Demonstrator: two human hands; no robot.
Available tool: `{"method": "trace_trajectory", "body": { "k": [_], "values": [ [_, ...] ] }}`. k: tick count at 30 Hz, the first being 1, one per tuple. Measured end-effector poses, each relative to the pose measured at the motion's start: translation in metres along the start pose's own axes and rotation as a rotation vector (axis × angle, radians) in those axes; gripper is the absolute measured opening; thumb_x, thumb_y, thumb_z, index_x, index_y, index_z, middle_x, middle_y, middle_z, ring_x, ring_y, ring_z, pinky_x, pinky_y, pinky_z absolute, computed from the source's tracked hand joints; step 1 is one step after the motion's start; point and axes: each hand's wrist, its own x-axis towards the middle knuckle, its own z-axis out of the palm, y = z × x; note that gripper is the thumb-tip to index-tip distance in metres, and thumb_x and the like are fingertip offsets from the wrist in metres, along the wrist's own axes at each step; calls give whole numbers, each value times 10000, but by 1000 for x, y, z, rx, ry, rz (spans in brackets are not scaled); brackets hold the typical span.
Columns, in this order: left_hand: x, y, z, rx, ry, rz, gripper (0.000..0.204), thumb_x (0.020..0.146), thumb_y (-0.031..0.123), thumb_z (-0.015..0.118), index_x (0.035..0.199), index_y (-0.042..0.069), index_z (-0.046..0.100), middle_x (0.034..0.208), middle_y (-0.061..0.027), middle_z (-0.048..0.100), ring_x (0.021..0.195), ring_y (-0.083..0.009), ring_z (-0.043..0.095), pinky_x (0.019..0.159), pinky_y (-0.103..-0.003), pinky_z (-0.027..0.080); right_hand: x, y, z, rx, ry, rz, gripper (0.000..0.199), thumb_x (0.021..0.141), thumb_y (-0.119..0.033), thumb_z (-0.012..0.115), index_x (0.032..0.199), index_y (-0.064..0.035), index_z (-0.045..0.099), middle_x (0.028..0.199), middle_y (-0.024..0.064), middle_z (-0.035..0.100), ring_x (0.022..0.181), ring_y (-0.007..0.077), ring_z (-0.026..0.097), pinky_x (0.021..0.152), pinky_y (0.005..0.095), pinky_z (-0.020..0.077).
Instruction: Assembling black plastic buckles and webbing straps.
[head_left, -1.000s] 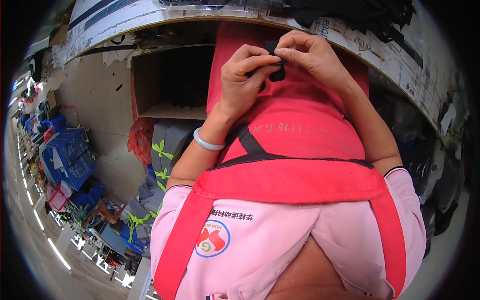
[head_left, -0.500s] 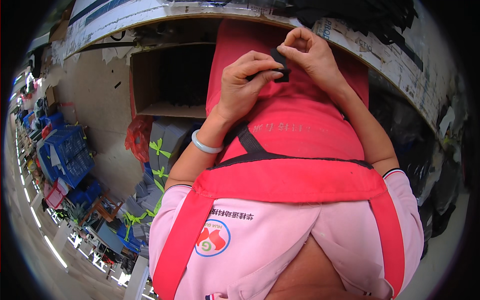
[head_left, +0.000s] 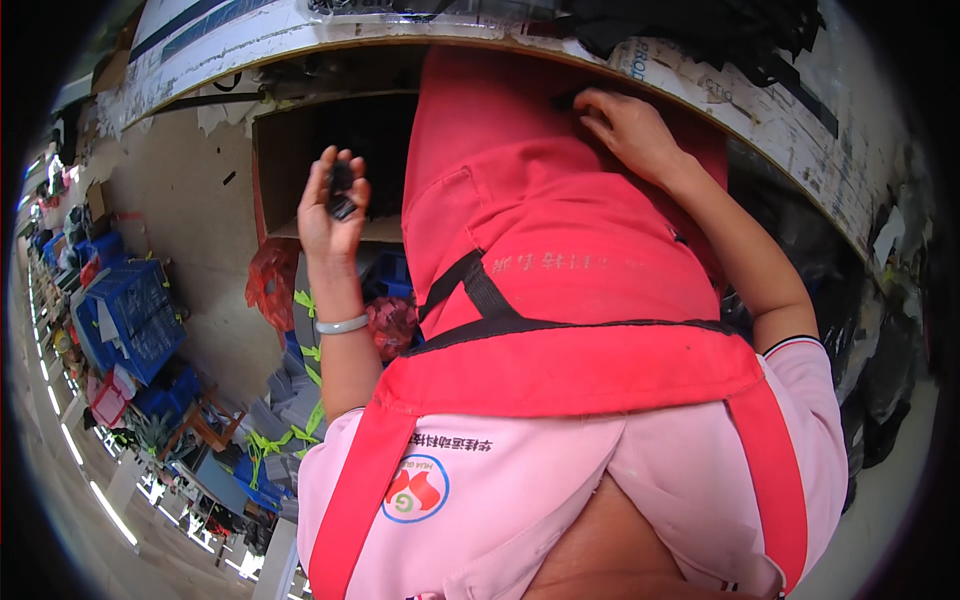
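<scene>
My left hand (head_left: 334,215) is raised at the left, in front of a brown cardboard box, its fingers curled around small black pieces (head_left: 342,207). The pieces look like dark strips or tabs; their exact kind cannot be made out. Over the far part of my red apron (head_left: 570,200), close beneath the table edge, my right hand (head_left: 630,130) has its fingers bent. A small black strip (head_left: 567,99) shows at those fingertips, partly hidden by the shadow and the fingers.
A worn white table (head_left: 690,75) curves across the far side, with black fabric (head_left: 690,25) on it. The open cardboard box (head_left: 275,170) stands under it at the left. Beside it are a red plastic bag (head_left: 272,285), grey bundles tied with green ribbon and blue crates (head_left: 140,310).
My hands were together over my lap, both at a black piece. My left hand has swung left toward the box with black pieces; my right hand has dropped lower, near the table edge.
</scene>
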Motion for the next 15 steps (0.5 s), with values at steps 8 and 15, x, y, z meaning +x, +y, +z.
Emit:
{"method": "trace_trajectory", "body": {
  "k": [8, 15],
  "values": [
    [0, -82, 100, 389, -449, -103, 342, 937, 73, 577, 1263, 5, 499, 1051, -133, 635, 806, -213, 670, 487, -210, 453, 31, 51, 54, -321, 108, -218, 288, 856, -67, 563, 1139, -67, 613, 1134, 197, 609, 1036, 386, 585, 882, 420, 483],
    [-5, -82, 110, 589, -377, -170, 136, 910, 137, 642, 966, 17, 614, 862, -94, 666, 683, -157, 657, 458, -220, 472, 4, -43, -12, 686, -116, 149, 185, 958, -186, 570, 1084, -58, 618, 733, 3, 616, 527, 31, 539, 456, 185, 429]
  ]
}}
